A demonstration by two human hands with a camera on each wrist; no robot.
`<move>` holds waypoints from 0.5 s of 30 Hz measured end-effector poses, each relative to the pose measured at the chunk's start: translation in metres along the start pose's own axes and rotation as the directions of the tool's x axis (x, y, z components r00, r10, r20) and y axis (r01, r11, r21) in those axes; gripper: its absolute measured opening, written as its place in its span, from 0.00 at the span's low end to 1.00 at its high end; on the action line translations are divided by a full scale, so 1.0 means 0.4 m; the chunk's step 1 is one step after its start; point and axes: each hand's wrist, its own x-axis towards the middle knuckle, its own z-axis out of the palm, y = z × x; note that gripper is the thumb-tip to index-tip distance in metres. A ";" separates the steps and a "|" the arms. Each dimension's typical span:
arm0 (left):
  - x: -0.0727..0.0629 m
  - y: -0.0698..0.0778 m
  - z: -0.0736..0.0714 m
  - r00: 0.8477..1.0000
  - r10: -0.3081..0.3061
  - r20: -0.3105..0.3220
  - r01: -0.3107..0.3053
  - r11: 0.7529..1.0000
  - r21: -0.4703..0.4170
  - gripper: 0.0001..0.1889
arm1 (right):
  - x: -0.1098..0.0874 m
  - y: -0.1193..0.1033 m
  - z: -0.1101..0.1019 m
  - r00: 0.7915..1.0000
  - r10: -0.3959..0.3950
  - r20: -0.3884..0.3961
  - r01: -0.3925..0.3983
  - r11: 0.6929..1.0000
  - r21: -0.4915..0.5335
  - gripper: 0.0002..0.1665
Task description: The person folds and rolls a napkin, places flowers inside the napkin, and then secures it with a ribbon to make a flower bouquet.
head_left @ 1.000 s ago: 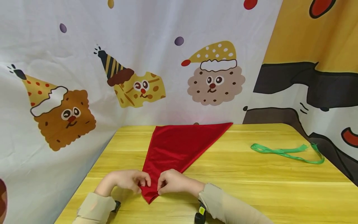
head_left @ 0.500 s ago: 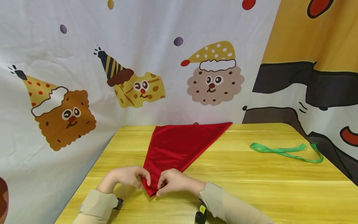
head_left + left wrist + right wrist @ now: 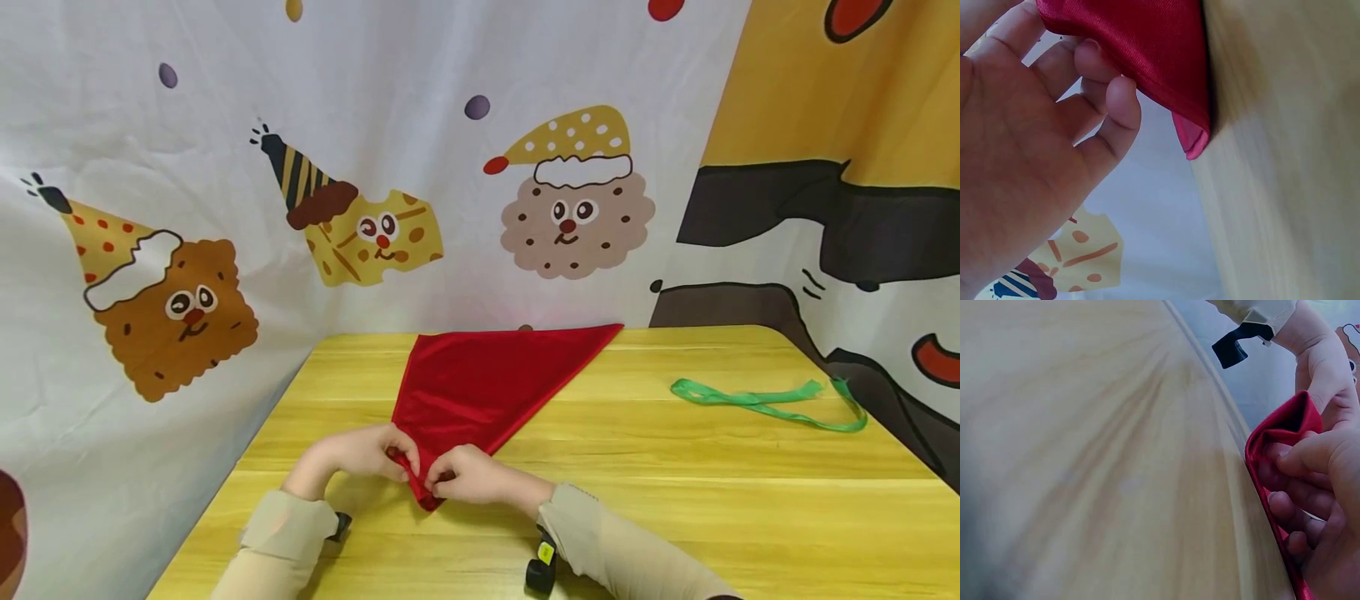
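A red satiny cloth (image 3: 480, 387) lies spread on the table, wide at the far side and narrowing to a folded near end. My left hand (image 3: 367, 452) pinches the left edge of that near end, which rises in a small fold. Beside it my right hand (image 3: 472, 475) pinches the same end from the right. In the right wrist view, the cloth's rolled corner (image 3: 1285, 428) stands up as an open loop, with my right thumb and fingers (image 3: 1310, 456) at it. The left wrist view shows the cloth (image 3: 1154, 56) hanging over my curled left fingers (image 3: 1124, 103).
A green ribbon (image 3: 750, 400) lies loosely looped at the table's right side. The yellow wooden table (image 3: 637, 458) ends against a white printed curtain (image 3: 465, 275) at the back and left. Each wrist carries a small black camera (image 3: 542, 571).
The cloth's near end has been folded upward and away, so its tip sits higher and further right. My left hand has moved right and forward with it; my right hand has shifted slightly forward.
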 end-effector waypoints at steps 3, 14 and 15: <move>0.012 0.005 -0.002 1.000 -0.014 -0.021 0.014 0.999 0.040 0.05 | -0.001 0.003 -0.004 0.999 0.033 -0.008 -0.033 0.999 0.020 0.07; 0.054 0.016 0.002 0.989 -0.129 -0.069 0.134 0.989 0.061 0.02 | -0.003 0.004 -0.013 0.944 0.325 0.048 -0.312 0.840 0.443 0.16; 0.058 0.016 0.003 0.988 -0.135 -0.073 0.140 0.988 0.065 0.02 | -0.004 0.003 -0.013 0.936 0.348 0.058 -0.332 0.813 0.478 0.17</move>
